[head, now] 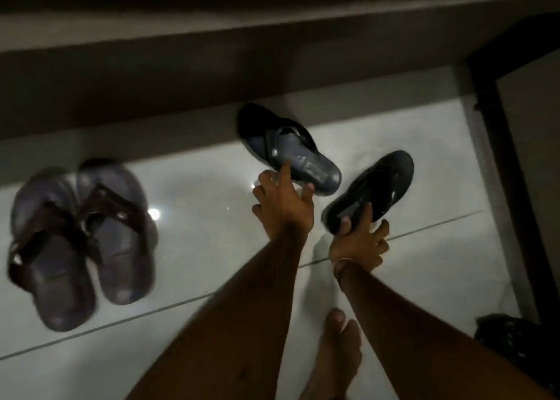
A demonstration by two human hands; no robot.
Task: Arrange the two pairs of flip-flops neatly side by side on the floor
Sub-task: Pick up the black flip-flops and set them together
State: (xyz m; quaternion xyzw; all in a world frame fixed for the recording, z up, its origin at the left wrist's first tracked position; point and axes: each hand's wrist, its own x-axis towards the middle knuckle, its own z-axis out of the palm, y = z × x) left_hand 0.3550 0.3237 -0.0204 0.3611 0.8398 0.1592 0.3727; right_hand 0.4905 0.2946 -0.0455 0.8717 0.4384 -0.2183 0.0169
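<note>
Flip-flops in black splay apart down at the floor (212,248), left hand (283,205) pinching the farther flip-flop (291,151) at its heel, right hand (359,242) gripping the nearer flip-flop (375,187) likewise, so these end holds may let either land crooked beside the brown pair (85,242).

Dim, grey-brown light is spread throughout. The glossy floor (212,248) is lit from above; a round glare spot (154,213) is mirrored beside the brown-strapped flip-flops (81,242), which are smeared by motion blur. Little detail is kept in the left dark flip-flop (288,148), gripped by the left hand (281,205), or in the right dark flip-flop (372,187), held by the right hand (360,242). The wall (151,75) above is sunk in shadow. Straight edges near the top are slightly bowed by the wide lens.
</note>
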